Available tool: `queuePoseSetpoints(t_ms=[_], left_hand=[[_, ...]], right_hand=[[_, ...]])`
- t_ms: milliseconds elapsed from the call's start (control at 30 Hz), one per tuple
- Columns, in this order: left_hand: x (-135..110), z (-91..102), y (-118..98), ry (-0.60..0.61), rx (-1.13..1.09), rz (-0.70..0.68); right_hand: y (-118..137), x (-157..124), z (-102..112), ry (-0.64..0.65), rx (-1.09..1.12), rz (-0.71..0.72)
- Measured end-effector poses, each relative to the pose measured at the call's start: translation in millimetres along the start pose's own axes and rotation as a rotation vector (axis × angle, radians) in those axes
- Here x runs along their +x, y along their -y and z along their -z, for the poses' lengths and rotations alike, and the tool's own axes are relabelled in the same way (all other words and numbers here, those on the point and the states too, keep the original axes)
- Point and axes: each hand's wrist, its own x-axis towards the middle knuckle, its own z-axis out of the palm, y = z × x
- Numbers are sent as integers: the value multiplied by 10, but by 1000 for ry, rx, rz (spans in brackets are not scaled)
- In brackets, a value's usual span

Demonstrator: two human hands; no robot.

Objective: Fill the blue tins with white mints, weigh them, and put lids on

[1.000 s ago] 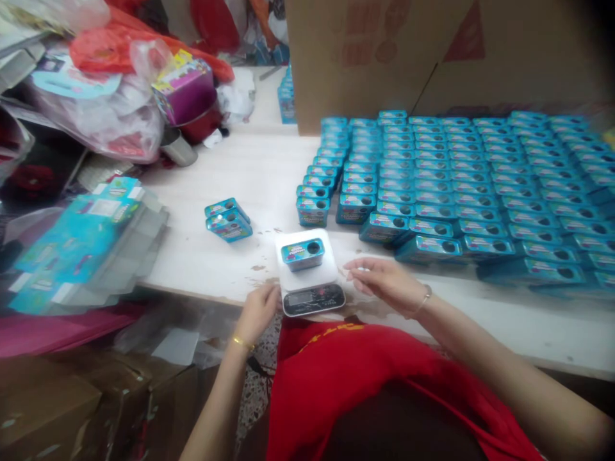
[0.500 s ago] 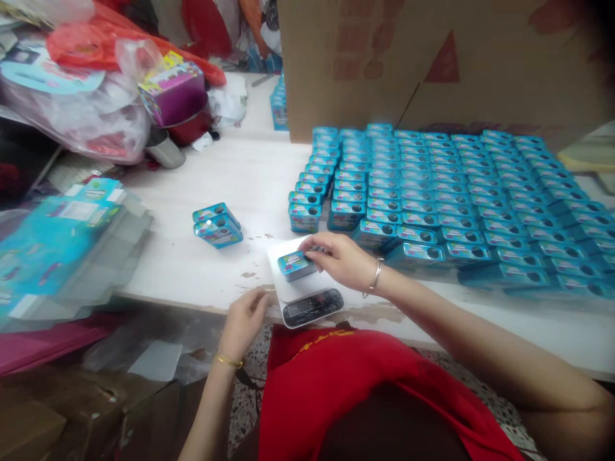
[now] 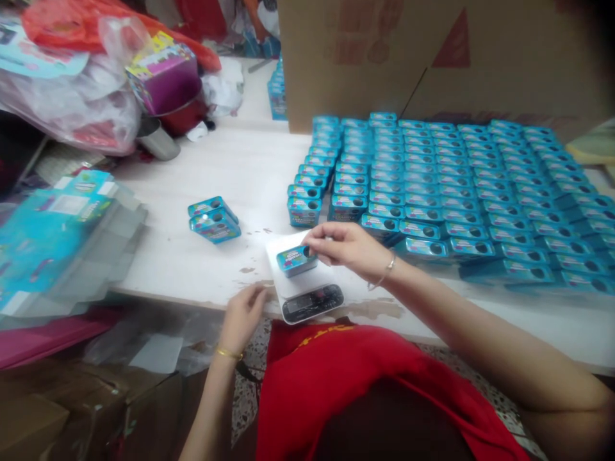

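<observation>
A small blue printed box (image 3: 295, 260) lies on the white plate of a kitchen scale (image 3: 312, 303) at the table's front edge. My right hand (image 3: 339, 246) has its thumb and fingers closed at the box's right end. Lower left of the scale, my left hand (image 3: 244, 314) rests by the table edge, fingers loosely bent and slightly apart, with nothing visible in them. The scale's dark display panel faces me; its reading is not legible. Two more blue boxes (image 3: 214, 221) stand together left of the scale.
Many blue boxes (image 3: 423, 192) stand in rows at the right, before a large cardboard carton (image 3: 365, 77). Flattened blue cartons (image 3: 57, 224) are stacked at the left. Behind them lie plastic bags (image 3: 96, 102), a purple box (image 3: 166, 77) and a metal cup (image 3: 161, 141).
My right hand has shifted slightly right toward the end of the box on the scale. The left hand stays almost where it was. The camera view has tilted a little.
</observation>
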Motion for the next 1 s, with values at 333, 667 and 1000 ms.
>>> queuePoseSetpoints(t_ms=[333,667,1000], left_hand=[[12,-16,65,-3,20,41],[26,-62,103,-33,-20,61],[37,-95,138,-50,-15,63]], right_hand=[[-96,-135,218,-108,253,-135],[-24,-13,-32,-59,-233,103],[-52,48,-54,-28,-69,99]])
